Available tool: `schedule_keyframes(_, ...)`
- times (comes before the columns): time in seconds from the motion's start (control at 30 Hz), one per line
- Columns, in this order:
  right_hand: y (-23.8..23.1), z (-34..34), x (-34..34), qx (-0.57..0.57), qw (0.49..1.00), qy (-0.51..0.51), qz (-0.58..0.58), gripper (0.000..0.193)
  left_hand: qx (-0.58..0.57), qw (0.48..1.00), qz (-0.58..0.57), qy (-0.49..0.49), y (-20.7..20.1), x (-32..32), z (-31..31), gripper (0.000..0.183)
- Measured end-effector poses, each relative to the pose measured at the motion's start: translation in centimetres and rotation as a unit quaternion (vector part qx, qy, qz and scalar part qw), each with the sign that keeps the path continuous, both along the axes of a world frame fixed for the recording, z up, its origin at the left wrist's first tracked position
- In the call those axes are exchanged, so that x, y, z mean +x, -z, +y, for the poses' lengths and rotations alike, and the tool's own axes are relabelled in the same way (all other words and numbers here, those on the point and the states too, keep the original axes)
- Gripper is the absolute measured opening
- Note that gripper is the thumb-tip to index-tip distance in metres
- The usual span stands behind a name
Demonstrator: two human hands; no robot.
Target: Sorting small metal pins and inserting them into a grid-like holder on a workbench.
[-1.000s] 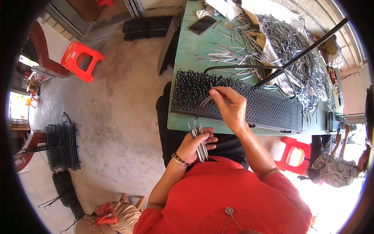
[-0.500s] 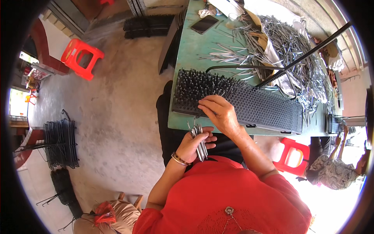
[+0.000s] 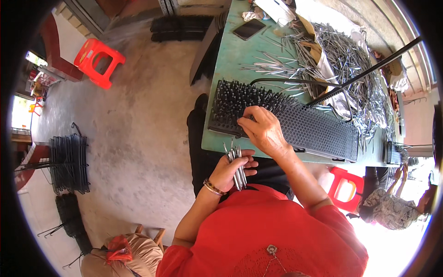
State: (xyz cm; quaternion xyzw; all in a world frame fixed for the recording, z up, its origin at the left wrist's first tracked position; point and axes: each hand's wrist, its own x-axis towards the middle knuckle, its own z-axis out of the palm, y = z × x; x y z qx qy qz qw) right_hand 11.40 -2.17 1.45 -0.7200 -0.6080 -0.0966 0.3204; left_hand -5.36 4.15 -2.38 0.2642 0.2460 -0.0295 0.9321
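A bundle of thin silvery metal rods [image 3: 239,175] is gripped in my left hand [image 3: 222,171], just below the table's near edge. My right hand [image 3: 267,134] is over a long black perforated board [image 3: 325,135], its thumb and forefinger pinched together near the holes. Whatever sits between those fingertips is too small to make out. Dark-tipped rods [image 3: 235,99] stand upright, densely packed, in the board's left part. To the right of my hand the holes show bare.
A large heap of loose metal rods [image 3: 344,57] covers the far right of the green table [image 3: 230,57], near a phone [image 3: 249,29]. A black metal frame [image 3: 369,69] slants over the board. Red stools [image 3: 99,62] stand on the floor. Another person [image 3: 392,207] works at the far right.
My right hand has shifted slightly up and right over the board, still pinched. The left hand stays in place with its bundle. The whole view has tilted a little.
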Motion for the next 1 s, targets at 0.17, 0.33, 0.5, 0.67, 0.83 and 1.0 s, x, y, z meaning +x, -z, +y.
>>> schedule_keyframes(0.17, -0.5, 0.3, 0.4, -0.047, 0.997, -0.035, -0.051, 0.018, -0.007, 1.0, -0.005, -0.008, 0.1, -0.2, 0.2, 0.027)
schedule_keyframes(0.33, -2.6, 1.0, 1.0, -0.113, 0.982, -0.082, -0.131, 0.019, 0.001, 1.0, -0.005, 0.003, -0.2, -0.1, 0.3, 0.027)
schedule_keyframes(0.5, -5.3, 1.4, 1.3, -0.168, 0.96, -0.11, -0.193, 0.019, -0.001, 1.0, 0.004, -0.011, -0.2, -0.3, 0.3, 0.028)
schedule_keyframes(0.67, -6.2, 2.1, 0.8, -0.196, 0.939, -0.174, -0.223, 0.016, 0.006, 1.0, -0.006, -0.019, 0.7, -0.7, 0.0, 0.029)
schedule_keyframes(0.83, -5.6, 2.7, 0.0, -0.196, 0.935, -0.198, -0.222, 0.014, 0.022, 0.999, 0.0, 0.027, 2.2, -2.8, -1.3, 0.028)
schedule_keyframes(1.0, -5.1, 2.5, 0.2, -0.199, 0.948, -0.146, -0.199, 0.013, 0.026, 0.997, 0.026, 0.065, 2.9, -4.9, -2.2, 0.031)
